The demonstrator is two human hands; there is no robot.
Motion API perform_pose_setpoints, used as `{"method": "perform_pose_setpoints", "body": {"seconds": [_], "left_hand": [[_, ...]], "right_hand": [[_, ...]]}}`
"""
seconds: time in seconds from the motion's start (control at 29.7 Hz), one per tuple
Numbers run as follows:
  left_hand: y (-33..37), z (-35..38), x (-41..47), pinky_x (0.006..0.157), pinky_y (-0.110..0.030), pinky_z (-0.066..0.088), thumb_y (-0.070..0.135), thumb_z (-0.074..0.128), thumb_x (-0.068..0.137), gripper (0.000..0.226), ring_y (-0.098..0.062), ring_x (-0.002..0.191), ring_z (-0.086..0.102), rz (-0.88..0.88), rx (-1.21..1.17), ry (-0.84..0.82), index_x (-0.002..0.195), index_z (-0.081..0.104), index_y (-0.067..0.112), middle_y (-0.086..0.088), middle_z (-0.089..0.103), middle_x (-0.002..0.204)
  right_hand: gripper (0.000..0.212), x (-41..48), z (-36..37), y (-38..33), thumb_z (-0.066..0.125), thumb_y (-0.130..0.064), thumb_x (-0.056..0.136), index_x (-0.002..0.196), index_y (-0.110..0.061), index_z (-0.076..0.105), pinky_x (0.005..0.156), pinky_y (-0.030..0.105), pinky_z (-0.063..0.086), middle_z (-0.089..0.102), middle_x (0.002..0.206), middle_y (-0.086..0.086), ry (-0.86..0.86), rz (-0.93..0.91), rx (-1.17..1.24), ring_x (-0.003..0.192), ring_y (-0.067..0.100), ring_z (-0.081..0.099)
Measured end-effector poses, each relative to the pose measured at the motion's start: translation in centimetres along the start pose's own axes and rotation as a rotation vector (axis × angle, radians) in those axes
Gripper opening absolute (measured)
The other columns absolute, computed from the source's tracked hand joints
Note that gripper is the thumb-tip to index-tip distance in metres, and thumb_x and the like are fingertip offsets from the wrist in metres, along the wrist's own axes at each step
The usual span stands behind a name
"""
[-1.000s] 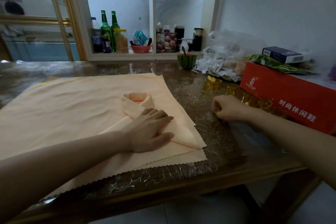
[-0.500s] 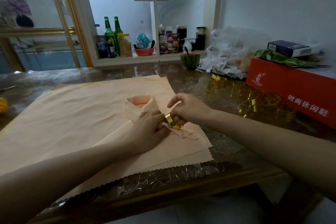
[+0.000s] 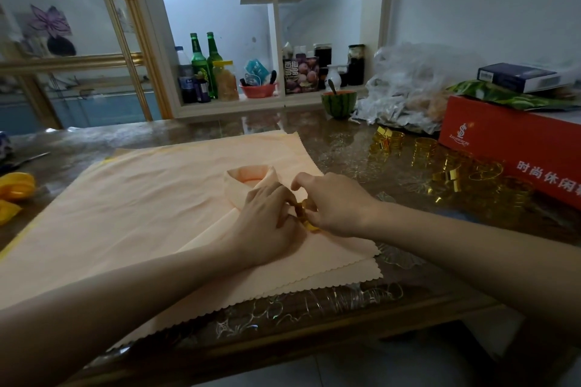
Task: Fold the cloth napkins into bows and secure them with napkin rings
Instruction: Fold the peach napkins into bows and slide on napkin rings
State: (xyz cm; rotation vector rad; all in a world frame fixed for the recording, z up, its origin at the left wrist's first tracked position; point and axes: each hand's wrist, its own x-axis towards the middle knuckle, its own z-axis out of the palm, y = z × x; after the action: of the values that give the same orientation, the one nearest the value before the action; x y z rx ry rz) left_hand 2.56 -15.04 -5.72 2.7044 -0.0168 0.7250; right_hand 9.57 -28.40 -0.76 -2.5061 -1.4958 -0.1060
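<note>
L hand point(image 3: 267, 223) pins 1 folded napkin point(image 3: 248, 185); R hand point(image 3: 333, 204) grip pinches 1 gold ring point(image 3: 303, 214) onto it.

Two bare forearms reach forward from the bottom of the view and meet near the middle. The left hand point(image 3: 267, 217) lies palm down, fingers curled forward and pressed together. The right hand point(image 3: 333, 203) comes in from the right side, wrist slightly raised, thumb lifted upward and the other fingers bent inward and pinching. The fingertips of both hands touch each other. Both arms are uncovered up to the elbows.
</note>
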Motion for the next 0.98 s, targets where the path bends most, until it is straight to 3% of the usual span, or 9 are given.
{"method": "perform_pose_setpoints", "body": {"seconds": [0.1,0.24,0.44,0.51,0.61,0.81,0.98], "left_hand": [[0.1,-0.2,-0.2,0.102,-0.019,0.010,0.031,0.039,0.075,0.059,0.007,0.104,0.021,0.079,0.043,-0.091,0.132,0.042,0.016,0.007,0.040,0.123],[-0.1,0.1,0.0,0.098,-0.014,0.006,0.047,0.045,0.080,0.058,0.004,0.102,0.027,0.142,0.063,-0.065,0.129,0.047,0.017,0.003,0.051,0.123],[-0.3,0.3,0.0,0.103,-0.026,0.017,0.061,0.038,0.078,0.062,-0.007,0.111,0.041,0.089,0.056,-0.052,0.122,0.052,0.020,0.004,0.055,0.118],[-0.3,0.3,-0.1,0.103,-0.026,0.019,0.058,0.045,0.081,0.056,-0.007,0.112,0.040,0.084,0.067,-0.041,0.122,0.052,0.021,0.005,0.054,0.119],[-0.1,0.2,-0.1,0.107,-0.030,0.016,0.036,0.059,0.087,0.045,-0.008,0.117,0.036,0.029,0.055,0.003,0.129,0.047,0.023,0.006,0.050,0.124],[-0.5,0.5,0.0,0.111,-0.035,0.008,0.033,0.051,0.093,0.048,-0.018,0.131,0.035,-0.091,0.116,0.055,0.138,0.035,0.029,0.001,0.047,0.137],[-1.1,0.7,0.1,0.110,-0.035,0.010,0.032,0.045,0.096,0.049,-0.020,0.133,0.032,-0.166,0.119,0.040,0.142,0.028,0.030,-0.003,0.043,0.141]], "right_hand": [[0.038,0.2,0.1,0.6,0.054,-0.020,0.090,0.126,-0.016,0.044,0.080,0.044,0.049,0.059,0.091,0.002,0.015,0.029,0.155,0.092,0.027,0.059],[0.037,0.3,0.3,1.0,0.052,-0.016,0.089,0.124,-0.017,0.043,0.077,0.045,0.050,0.057,0.085,0.002,0.023,0.002,0.211,0.084,0.026,0.059],[0.034,0.3,0.1,1.0,0.051,-0.006,0.087,0.119,-0.014,0.042,0.056,0.021,0.037,0.045,0.071,-0.009,-0.005,-0.046,0.305,0.063,0.005,0.045],[0.032,0.4,-0.2,1.1,0.051,-0.005,0.087,0.116,-0.016,0.043,0.058,0.023,0.042,0.051,0.077,-0.004,-0.033,-0.026,0.373,0.068,0.010,0.052],[0.025,0.7,-0.6,1.4,0.055,-0.006,0.087,0.105,-0.019,0.044,0.057,0.019,0.043,0.055,0.086,0.001,-0.026,0.039,0.446,0.076,0.013,0.056],[0.014,0.8,-2.4,2.4,0.060,-0.007,0.086,0.086,-0.020,0.053,0.059,0.019,0.043,0.055,0.085,0.000,-0.109,0.148,0.468,0.073,0.011,0.054],[0.014,0.7,-2.5,2.7,0.056,-0.005,0.088,0.088,-0.019,0.054,0.060,0.018,0.044,0.055,0.090,0.001,-0.357,0.231,0.411,0.075,0.011,0.052]]}}
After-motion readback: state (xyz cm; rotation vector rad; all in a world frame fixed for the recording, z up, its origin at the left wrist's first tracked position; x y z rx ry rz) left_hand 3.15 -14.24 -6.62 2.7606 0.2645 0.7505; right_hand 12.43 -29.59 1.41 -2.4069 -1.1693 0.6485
